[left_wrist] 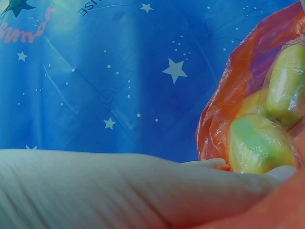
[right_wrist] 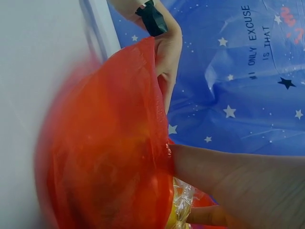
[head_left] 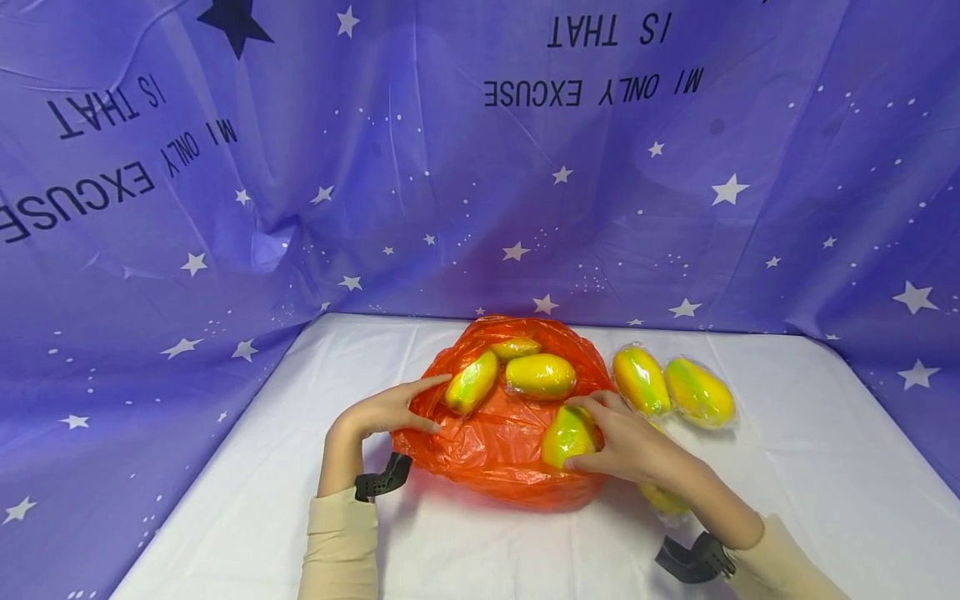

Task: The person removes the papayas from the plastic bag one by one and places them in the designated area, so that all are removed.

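A red plastic bag (head_left: 487, 454) lies spread on the white table with its mouth facing up. Inside it, toward the back, are three yellow-green mangoes in clear wrap, such as the front mango (head_left: 540, 377) and the left mango (head_left: 471, 383). My left hand (head_left: 386, 408) rests at the bag's left rim, thumb and forefinger apart and fairly straight; its other fingers are hidden. At the right side of the bag, my right hand (head_left: 633, 442) grips another wrapped mango (head_left: 566, 435) between thumb and fingers. The right wrist view shows bag film (right_wrist: 109, 143) covering much of the scene.
Two wrapped mangoes (head_left: 701, 392) lie on the table (head_left: 810, 467) to the right of the bag. Another mango (head_left: 663, 498) is partly hidden under my right forearm. A purple star-printed cloth (head_left: 480, 192) hangs behind the table. Black mounts (head_left: 384, 477) sit on both wrists.
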`<action>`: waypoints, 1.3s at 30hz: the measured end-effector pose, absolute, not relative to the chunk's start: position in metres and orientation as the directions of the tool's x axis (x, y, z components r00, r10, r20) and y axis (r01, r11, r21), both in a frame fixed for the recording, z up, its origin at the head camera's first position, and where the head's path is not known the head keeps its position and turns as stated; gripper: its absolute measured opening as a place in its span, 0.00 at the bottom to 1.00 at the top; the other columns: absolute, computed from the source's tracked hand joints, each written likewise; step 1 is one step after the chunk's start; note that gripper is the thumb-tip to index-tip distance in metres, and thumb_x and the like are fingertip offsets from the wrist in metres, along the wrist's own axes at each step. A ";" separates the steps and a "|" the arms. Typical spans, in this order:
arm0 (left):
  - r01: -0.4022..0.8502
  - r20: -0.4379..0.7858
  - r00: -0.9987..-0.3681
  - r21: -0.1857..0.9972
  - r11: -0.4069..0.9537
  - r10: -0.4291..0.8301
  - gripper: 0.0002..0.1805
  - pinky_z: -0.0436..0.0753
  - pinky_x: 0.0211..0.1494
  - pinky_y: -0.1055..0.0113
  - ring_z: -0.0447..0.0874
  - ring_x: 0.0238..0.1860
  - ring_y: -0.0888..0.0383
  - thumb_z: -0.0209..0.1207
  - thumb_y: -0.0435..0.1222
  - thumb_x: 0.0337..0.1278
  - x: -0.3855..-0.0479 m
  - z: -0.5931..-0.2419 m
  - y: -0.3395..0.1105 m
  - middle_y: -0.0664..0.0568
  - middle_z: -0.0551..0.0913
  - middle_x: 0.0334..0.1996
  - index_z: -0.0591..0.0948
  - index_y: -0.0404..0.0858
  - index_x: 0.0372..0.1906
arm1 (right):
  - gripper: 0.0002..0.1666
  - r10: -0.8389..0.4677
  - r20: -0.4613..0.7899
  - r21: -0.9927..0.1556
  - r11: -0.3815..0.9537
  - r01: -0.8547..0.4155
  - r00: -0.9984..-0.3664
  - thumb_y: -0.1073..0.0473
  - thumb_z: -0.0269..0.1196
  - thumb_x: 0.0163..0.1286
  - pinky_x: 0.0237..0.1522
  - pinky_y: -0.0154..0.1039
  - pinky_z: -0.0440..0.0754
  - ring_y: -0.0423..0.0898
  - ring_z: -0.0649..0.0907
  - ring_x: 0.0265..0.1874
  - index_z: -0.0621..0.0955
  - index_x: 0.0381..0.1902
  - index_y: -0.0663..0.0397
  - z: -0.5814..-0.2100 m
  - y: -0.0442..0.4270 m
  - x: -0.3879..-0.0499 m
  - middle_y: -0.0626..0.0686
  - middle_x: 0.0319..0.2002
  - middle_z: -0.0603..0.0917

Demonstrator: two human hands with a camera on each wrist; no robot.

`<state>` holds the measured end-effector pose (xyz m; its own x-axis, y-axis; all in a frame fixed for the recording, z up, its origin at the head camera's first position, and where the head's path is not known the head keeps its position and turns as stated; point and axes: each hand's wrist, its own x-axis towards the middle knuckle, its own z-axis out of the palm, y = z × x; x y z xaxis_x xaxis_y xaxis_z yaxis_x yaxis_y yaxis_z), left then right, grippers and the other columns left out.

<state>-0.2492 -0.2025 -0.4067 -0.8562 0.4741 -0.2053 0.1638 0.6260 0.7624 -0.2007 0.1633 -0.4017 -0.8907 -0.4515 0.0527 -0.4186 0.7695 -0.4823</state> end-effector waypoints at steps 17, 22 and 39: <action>0.159 -0.215 -0.854 0.760 0.631 0.474 0.44 0.54 0.70 0.40 0.53 0.72 0.42 0.68 0.40 0.52 -0.249 -0.406 -0.203 0.43 0.59 0.72 0.61 0.47 0.75 | 0.47 -0.525 0.067 -0.534 0.699 -0.475 -0.848 0.40 0.75 0.50 0.56 0.59 0.74 0.57 0.75 0.56 0.73 0.63 0.55 -0.407 0.162 -0.209 0.60 0.58 0.74; 0.155 -0.211 -0.857 0.765 0.625 0.471 0.44 0.54 0.70 0.40 0.53 0.72 0.42 0.69 0.40 0.52 -0.249 -0.406 -0.203 0.43 0.60 0.72 0.61 0.47 0.74 | 0.46 -0.509 0.082 -0.553 0.692 -0.464 -0.857 0.41 0.75 0.49 0.58 0.59 0.72 0.57 0.74 0.57 0.74 0.62 0.56 -0.408 0.161 -0.210 0.60 0.58 0.74; 0.168 -0.203 -0.857 0.759 0.629 0.473 0.44 0.54 0.70 0.40 0.53 0.72 0.42 0.68 0.39 0.52 -0.250 -0.407 -0.202 0.43 0.60 0.72 0.61 0.46 0.74 | 0.46 -0.341 0.162 -0.670 0.650 -0.357 -0.926 0.45 0.76 0.50 0.57 0.57 0.74 0.57 0.73 0.57 0.71 0.63 0.53 -0.408 0.160 -0.213 0.60 0.60 0.72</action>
<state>-0.2495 -0.2024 -0.4069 -0.8573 0.4732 -0.2025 0.1680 0.6292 0.7589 -0.2125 0.1599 -0.4083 -0.9259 -0.3413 0.1621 -0.3571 0.6505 -0.6703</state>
